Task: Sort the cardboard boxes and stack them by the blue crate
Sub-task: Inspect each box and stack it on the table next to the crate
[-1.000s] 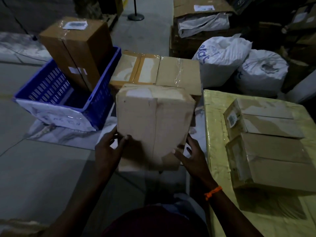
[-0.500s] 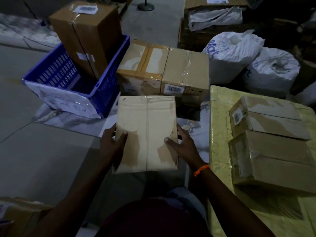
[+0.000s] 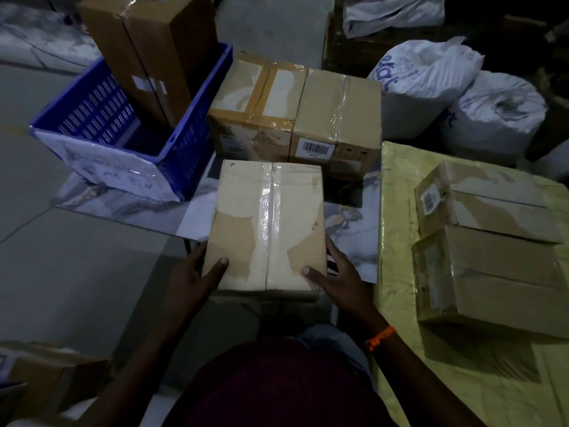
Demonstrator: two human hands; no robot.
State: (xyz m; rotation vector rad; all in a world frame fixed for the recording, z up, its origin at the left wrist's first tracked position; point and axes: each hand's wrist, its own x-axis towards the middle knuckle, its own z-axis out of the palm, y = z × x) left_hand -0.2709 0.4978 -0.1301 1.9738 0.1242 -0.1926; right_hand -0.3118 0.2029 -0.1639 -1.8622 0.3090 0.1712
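— What are we seeing past the far edge of the yellow-wrapped surface (image 3: 397, 303)?
— We are seeing a lettered white sack (image 3: 425, 84) sitting just beside a plainer white sack (image 3: 495, 115).

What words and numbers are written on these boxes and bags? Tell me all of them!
"etat", roughly, partly hidden: blue letters on the white sack.
Barcode label on the middle cardboard box: print too small to read.
Handwritten paper sign on the blue crate: too faint to read.
Sticker on the box on the yellow cover: blurred.
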